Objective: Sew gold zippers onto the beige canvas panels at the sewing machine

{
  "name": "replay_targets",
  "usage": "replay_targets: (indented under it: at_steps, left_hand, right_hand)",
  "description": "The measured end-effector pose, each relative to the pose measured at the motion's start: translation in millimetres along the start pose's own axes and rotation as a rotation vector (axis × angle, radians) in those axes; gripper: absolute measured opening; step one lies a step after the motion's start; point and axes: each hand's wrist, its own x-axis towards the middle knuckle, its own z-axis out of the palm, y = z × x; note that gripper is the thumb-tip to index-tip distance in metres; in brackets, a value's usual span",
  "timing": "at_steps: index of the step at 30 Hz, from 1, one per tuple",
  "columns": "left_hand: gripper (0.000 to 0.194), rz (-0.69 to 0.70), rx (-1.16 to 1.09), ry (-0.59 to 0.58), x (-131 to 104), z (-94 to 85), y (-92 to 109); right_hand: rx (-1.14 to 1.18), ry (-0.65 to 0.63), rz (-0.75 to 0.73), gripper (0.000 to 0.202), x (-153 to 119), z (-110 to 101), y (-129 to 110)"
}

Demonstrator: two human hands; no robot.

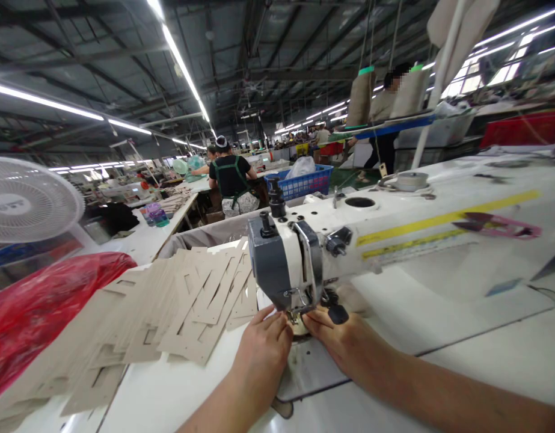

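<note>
Left hand (263,340) lies loosely curled, fingertips at a small pale piece (299,328); the right hand (338,334) has its fingers drawn together there; whether either pinches it, I cannot tell. The piece looks light and fairly stiff, probably best steadied flat by its edges; it sits between both hands' fingertips, under the sewing machine (272,258) head

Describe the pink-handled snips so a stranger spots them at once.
Start at the large white sewing machine with the dark grey head, and follow its arm rightward. Along its side run two yellow strips, a long upper one and a shorter lower one. By the shorter strip's right end sit the small pink-handled snips, dark tips pointing left, their pink handle setting them apart from the strips.
</note>
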Motion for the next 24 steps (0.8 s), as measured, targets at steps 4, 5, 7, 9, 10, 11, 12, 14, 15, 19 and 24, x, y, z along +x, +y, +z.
replay_targets:
  at_steps: [4, 5, 7, 9, 10, 11, 12, 14, 15, 19, 24]
  left_hand:
    - [0.011, 0.007, 0.016, 0.031, 1, 1.4, -1]
    - [0.011, 0.008, 0.013, 0.031, 1, 1.2, -1]
    - [0.011, 0.005, -0.002, 0.029, 0, 0.3, -1]
    - [0.012, -0.005, -0.020, 0.028, 0, -0.3, -1]
    - [0.012, -0.009, -0.025, 0.033, 0, -0.1, -1]
    - [0.013, -0.010, -0.027, 0.040, 0, 0.6, -1]
    - [0.014, -0.010, -0.027, 0.048, 0, 1.6, -2]
    - [0.015, -0.005, -0.027, 0.060, 0, 4.2, -4]
    - [0.015, -0.007, -0.028, 0.060, 0, 5.0, -5]
    - [0.014, -0.056, -0.056, 0.026, -1, -1.7, -5]
    - [0.018, 0.021, -0.178, 0.052, -3, -24.5, 25]
  right_hand:
    - [-0.029, -0.004, 0.038, 0.032, 2, 3, 0]
    - [-0.032, -0.003, 0.036, 0.032, 3, 3, -1]
    - [-0.029, 0.000, 0.014, 0.032, 4, 1, -2]
    - [-0.011, 0.000, -0.013, 0.032, 6, -2, -4]
    - [0.000, -0.005, -0.016, 0.032, 6, -2, -4]
    - [0.008, -0.012, -0.009, 0.032, 7, -3, -5]
    - [0.012, -0.021, 0.005, 0.033, 7, -3, -5]
    - [0.013, -0.039, 0.028, 0.033, 8, -5, -4]
    - [0.009, -0.050, 0.031, 0.032, 8, -7, -1]
    - [-0.151, -0.046, 0.054, 0.012, 4, -21, 12]
    - [-0.379, 0.022, 0.030, 0.021, -27, -23, -4]
